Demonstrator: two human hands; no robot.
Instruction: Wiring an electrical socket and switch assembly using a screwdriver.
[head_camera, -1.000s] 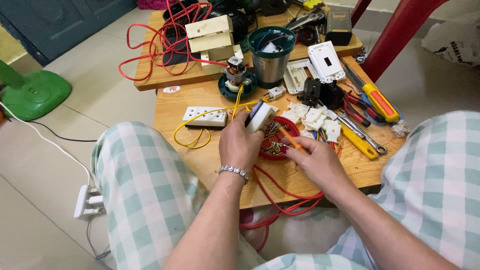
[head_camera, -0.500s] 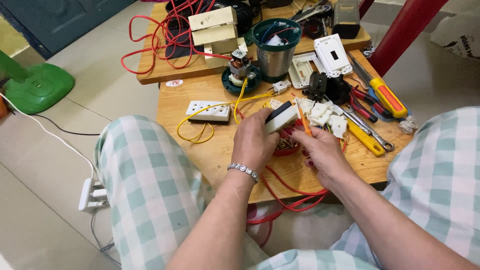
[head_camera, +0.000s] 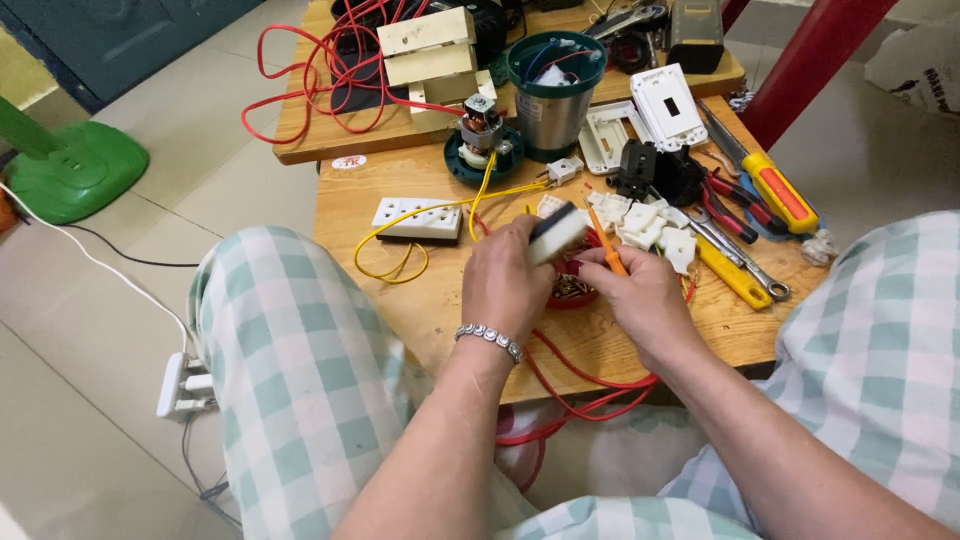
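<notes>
My left hand (head_camera: 507, 280) grips a small white and black electrical socket part (head_camera: 556, 232) above a low wooden table (head_camera: 440, 300). My right hand (head_camera: 640, 295) holds a thin orange screwdriver (head_camera: 603, 237), its tip pointing up beside the part. Under both hands sits a small red dish of brass screws (head_camera: 573, 291), partly hidden. A silver bracelet is on my left wrist. Red wire (head_camera: 585, 385) runs from under my hands over the table's front edge.
A white multi-socket strip (head_camera: 417, 217) with yellow wire lies to the left. White socket pieces (head_camera: 650, 225), pliers, a wrench and a yellow-handled tool (head_camera: 775, 190) lie right. A metal cup (head_camera: 553, 95), motor (head_camera: 481, 130) and red cable sit behind. A white power strip (head_camera: 180, 385) lies on the floor.
Both hands drew closer together over the red dish. The socket part turned in my left hand and the orange screwdriver rose upright beside it.
</notes>
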